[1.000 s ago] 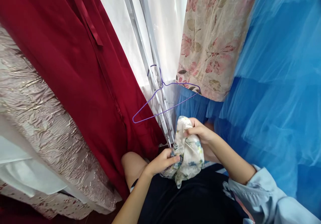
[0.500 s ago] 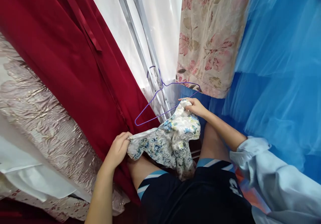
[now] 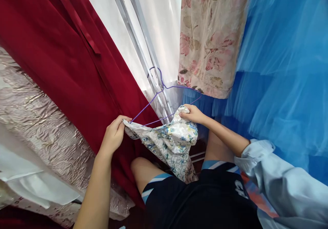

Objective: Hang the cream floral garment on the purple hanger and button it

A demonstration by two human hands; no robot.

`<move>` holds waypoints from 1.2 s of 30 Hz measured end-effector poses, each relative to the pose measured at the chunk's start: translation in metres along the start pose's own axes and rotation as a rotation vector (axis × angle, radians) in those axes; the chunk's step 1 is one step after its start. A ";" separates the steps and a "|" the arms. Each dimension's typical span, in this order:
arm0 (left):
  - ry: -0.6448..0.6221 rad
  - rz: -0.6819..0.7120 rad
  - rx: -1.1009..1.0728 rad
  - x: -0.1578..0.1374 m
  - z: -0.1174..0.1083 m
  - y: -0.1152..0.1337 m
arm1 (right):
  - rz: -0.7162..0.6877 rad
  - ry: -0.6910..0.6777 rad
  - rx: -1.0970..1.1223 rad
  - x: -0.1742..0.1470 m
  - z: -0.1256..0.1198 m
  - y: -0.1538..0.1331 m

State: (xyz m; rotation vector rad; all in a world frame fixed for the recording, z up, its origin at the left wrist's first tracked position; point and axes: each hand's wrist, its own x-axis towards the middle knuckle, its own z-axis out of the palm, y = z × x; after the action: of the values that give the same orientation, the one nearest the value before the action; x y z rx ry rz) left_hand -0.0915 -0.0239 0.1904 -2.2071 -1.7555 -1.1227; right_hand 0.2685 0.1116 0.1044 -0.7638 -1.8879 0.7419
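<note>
**Two hands stretch out a flowery cloth (image 3: 171, 138) by a purple hanger (image 3: 163, 89)**

In the head view, the flowery cloth is just below the hanger, with its top edge pulled out wide. The left hand (image 3: 114, 133) pinches one corner, near the hanger's left end. That end goes out of sight at the cloth (I can't tell if it is inside). The right hand (image 3: 192, 114) pinches the other corner, below the hanger's right side, thumb and fingers closed on it. The hanger's hook is up against a shiny rack (image 3: 131, 27). Left of the hanger is a big red cloth (image 3: 102, 85). Right of it is fluffy blue cloth (image 3: 289, 85).
</note>
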 end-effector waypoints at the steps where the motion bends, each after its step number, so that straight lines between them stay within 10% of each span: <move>1: 0.009 0.002 0.027 -0.005 -0.003 -0.003 | -0.006 0.007 -0.024 0.000 0.002 -0.001; 10: 0.479 -0.081 -0.108 -0.005 -0.017 0.007 | 0.068 -0.020 -0.110 0.002 0.021 -0.010; 18: 0.181 -0.098 -0.103 0.046 0.007 0.017 | 0.046 -0.073 -0.088 -0.008 0.023 -0.010; 29: 0.194 0.159 -0.033 0.068 0.043 0.070 | -0.038 -0.070 -0.023 -0.015 0.033 -0.015; 36: 0.310 0.129 0.001 0.056 0.053 0.076 | -0.204 0.299 -0.017 -0.031 0.003 -0.028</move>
State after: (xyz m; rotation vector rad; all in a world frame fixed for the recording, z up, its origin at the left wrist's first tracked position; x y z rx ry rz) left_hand 0.0040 0.0230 0.2121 -1.9823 -1.4670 -1.3455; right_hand 0.2715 0.0696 0.1077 -0.6415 -1.6710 0.4572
